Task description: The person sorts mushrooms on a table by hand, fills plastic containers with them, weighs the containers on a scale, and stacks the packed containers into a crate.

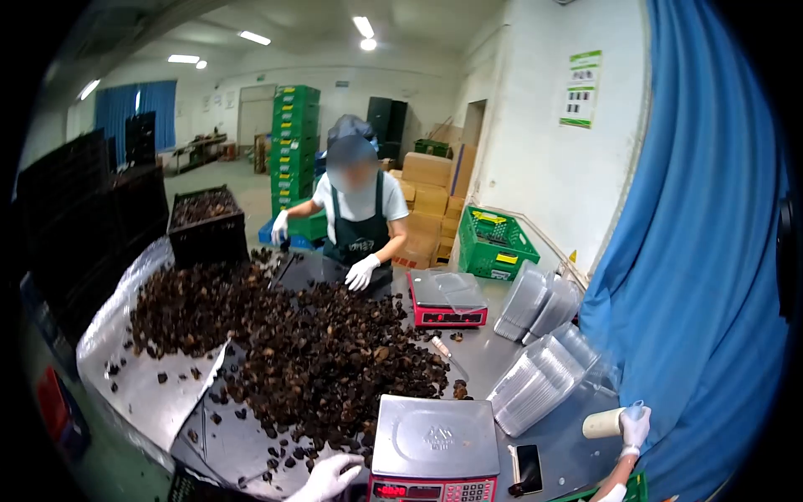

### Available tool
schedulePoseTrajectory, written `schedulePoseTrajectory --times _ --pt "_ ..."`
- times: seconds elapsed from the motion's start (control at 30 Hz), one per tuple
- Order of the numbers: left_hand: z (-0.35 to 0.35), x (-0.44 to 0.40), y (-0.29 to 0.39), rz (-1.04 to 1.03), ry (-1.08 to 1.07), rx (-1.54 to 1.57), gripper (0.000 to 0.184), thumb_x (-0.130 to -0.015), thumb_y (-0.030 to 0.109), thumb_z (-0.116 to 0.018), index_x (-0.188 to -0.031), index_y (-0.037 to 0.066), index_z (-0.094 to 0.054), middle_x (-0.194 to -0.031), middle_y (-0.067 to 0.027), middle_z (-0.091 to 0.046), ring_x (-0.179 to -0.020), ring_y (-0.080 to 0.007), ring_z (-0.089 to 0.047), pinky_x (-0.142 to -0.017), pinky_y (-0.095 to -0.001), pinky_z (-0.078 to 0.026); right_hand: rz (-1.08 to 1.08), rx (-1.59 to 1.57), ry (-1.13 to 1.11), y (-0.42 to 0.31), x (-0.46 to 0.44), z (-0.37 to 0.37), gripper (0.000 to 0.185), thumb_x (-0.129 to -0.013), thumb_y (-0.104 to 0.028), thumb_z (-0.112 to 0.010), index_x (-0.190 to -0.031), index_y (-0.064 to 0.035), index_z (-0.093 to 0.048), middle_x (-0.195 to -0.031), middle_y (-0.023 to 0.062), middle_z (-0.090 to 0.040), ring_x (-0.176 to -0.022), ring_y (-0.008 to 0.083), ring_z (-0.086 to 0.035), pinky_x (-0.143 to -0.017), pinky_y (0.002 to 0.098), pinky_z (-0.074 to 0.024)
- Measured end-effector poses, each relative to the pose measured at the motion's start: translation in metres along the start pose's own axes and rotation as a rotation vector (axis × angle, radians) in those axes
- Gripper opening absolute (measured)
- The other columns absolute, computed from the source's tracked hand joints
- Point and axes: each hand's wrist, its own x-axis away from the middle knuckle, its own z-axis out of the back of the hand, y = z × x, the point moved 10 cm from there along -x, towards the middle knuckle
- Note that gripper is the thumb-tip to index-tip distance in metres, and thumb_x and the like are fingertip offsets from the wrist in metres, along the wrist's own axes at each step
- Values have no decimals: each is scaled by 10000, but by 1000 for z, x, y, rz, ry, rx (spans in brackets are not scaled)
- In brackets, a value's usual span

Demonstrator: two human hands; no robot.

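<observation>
My left hand [329,480], in a white glove, reaches in at the bottom with its fingers stretched out. It is beside a red and silver digital scale [435,439] and the near edge of a large heap of dark brown pieces [335,360] that look like dried mushrooms. Over at the right, my gloved right hand [635,428] is closed at the end of a cream-coloured cylinder [602,424]. Something light blue shows at its fingers; its kind is unclear. A phone [528,468] lies between the scale and this hand.
Across the table a co-worker [360,209] in white gloves handles the heap. A second scale [447,299], stacked clear plastic trays [539,385], a green crate [496,243] and a marker-like tube [441,345] stand around. A black crate [207,234] is at the left; a blue curtain [694,251] hangs right.
</observation>
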Motion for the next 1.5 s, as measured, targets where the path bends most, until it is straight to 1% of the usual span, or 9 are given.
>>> schedulePoseTrajectory --times 0.13,0.37,0.67,0.83,0.97,1.1,1.2,1.27,1.5 --pt "3 -36 68 8 -66 184 525 -862 336 -668 -1290 61 -538 -1175 -154 -621 -1087 -289 -605 -930 -354 -481 244 -293 -193 -154 48 71 474 -669 -154 -695 -1092 -17 -533 -903 147 -612 -831 245 -593 -804 349 -473" --pt "-35 -39 231 -701 -143 -29 878 -790 422 -731 -1445 25 -300 -1475 -211 -330 -1381 -403 -285 -1121 -496 -246 443 -535 -787 -315 188 39 551 -590 -193 -756 -1076 -15 -566 -910 94 -647 -818 157 -613 -757 298 -505" --pt "-8 -36 162 -285 -211 475 972 -709 364 -805 -1450 25 -274 -1334 -210 -485 -1212 -343 -520 -1011 -401 -432 923 -359 -1058 -430 317 15 599 -642 -367 -826 -1128 -79 -627 -1029 125 -657 -907 281 -675 -812 356 -532" --pt "5 -5 137 -204 -696 852 1039 -668 353 -845 -1455 22 -253 -1416 -136 -414 -1319 -223 -390 -1110 -378 -309 1211 -512 -1596 -485 375 24 529 -754 -328 -770 -1207 -109 -608 -1202 136 -598 -1182 312 -530 -996 398 -419" --pt "43 0 108 -152 -604 905 1041 -667 357 -846 -1456 25 -253 -1419 -134 -409 -1322 -223 -384 -1113 -386 -305 1384 -718 -1672 -513 402 39 392 -779 -301 -763 -1105 -119 -646 -1272 146 -566 -1297 351 -421 -1061 456 -343" --pt "65 4 76 -41 -538 1046 1052 -661 372 -851 -1456 33 -251 -1421 -127 -403 -1326 -226 -374 -1111 -398 -305 1320 -665 -1329 -536 416 26 217 -737 -211 -799 -819 -72 -653 -1303 154 -560 -1250 345 -490 -1016 442 -402" --pt "101 4 76 -134 -491 1150 1026 -648 397 -855 -1429 32 -299 -1383 -112 -448 -1282 -208 -426 -1090 -379 -332 995 -662 -1083 -561 398 36 270 -733 -127 -785 -957 -62 -650 -1217 160 -598 -1157 287 -557 -947 388 -460" --pt "129 10 89 -179 -571 1238 1021 -637 396 -863 -1416 28 -315 -1367 -103 -469 -1255 -189 -453 -1074 -366 -350 774 -505 -1153 -544 397 9 270 -821 -157 -731 -1040 -34 -632 -1017 103 -654 -897 185 -654 -816 298 -521" --pt "146 55 54 6 -825 1427 1000 -642 300 -840 -1434 -6 -312 -1403 -148 -457 -1291 -227 -440 -1100 -369 -324 306 -1120 -1451 -537 458 -47 97 -907 -71 -592 -977 -11 -562 -942 64 -606 -789 126 -593 -724 269 -503"
